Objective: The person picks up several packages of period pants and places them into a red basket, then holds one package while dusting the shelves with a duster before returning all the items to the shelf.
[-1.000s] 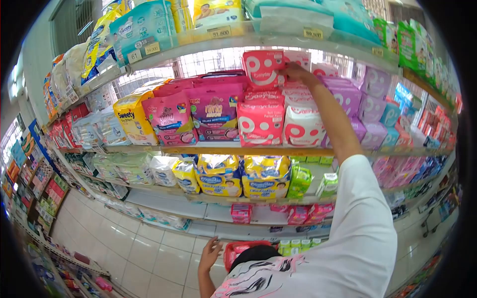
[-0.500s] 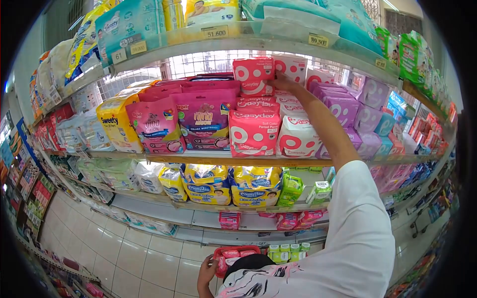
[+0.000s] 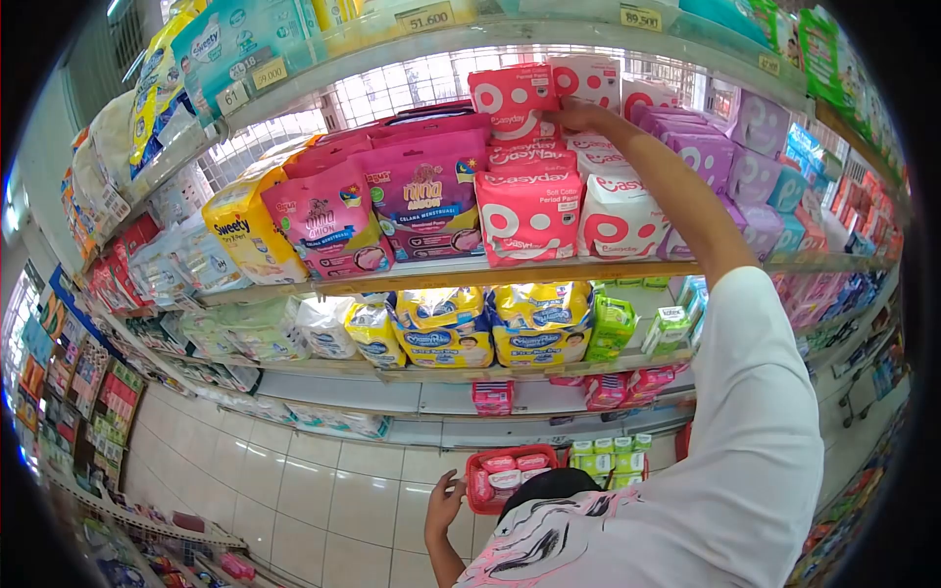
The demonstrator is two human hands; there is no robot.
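The right hand (image 3: 580, 117) touches a boxy coral plastic pack (image 3: 512, 101), its grip unclear. The left hand (image 3: 445, 502) hangs, fingers loose.

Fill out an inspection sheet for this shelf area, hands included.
Surface: middle shelf, its front edge visible, filled with packaged goods.
Handled goods: red Easyday pack above similar stacked packs; white-and-red pack beside it; red basket on the floor with red and white packs inside.
Clutter: pink bags to the left, purple packs to the right.
Right hand: at the red pack's lower right corner; firmness of grip unclear.
Left hand: open, beside the basket, holding nothing visible.
Cables: nothing seen.
Surroundings: tiled floor, upper shelf with price tags.
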